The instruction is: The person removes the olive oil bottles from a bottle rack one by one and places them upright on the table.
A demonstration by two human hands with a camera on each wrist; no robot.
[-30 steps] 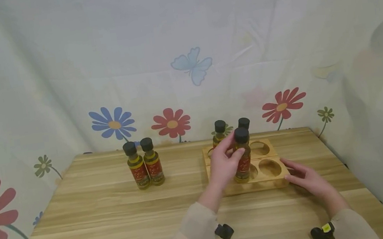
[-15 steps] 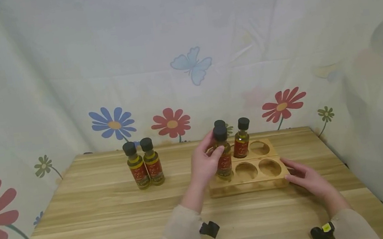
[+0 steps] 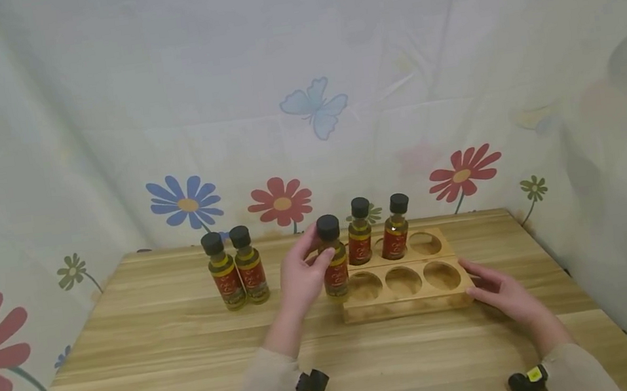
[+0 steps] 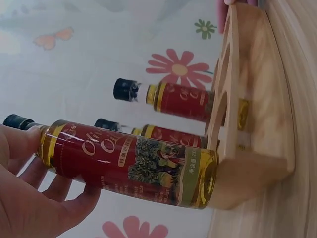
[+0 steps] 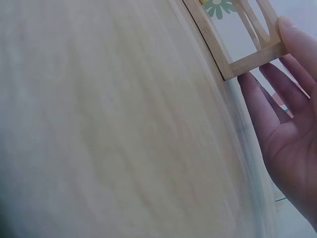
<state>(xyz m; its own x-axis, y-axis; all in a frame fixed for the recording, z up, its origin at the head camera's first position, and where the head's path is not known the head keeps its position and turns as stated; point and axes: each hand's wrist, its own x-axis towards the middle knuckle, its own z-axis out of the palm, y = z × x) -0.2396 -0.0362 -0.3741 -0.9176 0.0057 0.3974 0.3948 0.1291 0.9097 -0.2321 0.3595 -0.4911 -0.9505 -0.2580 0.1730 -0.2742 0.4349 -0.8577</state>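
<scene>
My left hand [image 3: 302, 275] grips an olive oil bottle [image 3: 335, 272] by its neck, just under the black cap. The bottle is upright at the left end of a two-level wooden rack [image 3: 405, 307] and overlaps that end in the head view. Its red label [image 4: 114, 153] faces the left wrist camera. Two more olive oil bottles, a left one [image 3: 360, 242] and a right one [image 3: 394, 237], stand in the rack's back row. At the rack's right end, my right hand [image 3: 505, 294] touches the wood with thumb and fingertips, fingers fairly straight [image 5: 260, 106].
Two similar bottles, a left one [image 3: 227, 279] and a right one [image 3: 252, 273], stand close together on the left of the wooden table [image 3: 153, 375]. The rack's front row has round holes with nothing in them. A flowered cloth [image 3: 184, 74] hangs behind the table.
My left hand has carried its bottle leftward, from over the rack's front row to the left end, uncovering the back-row bottles. My right hand and the rack have stayed put.
</scene>
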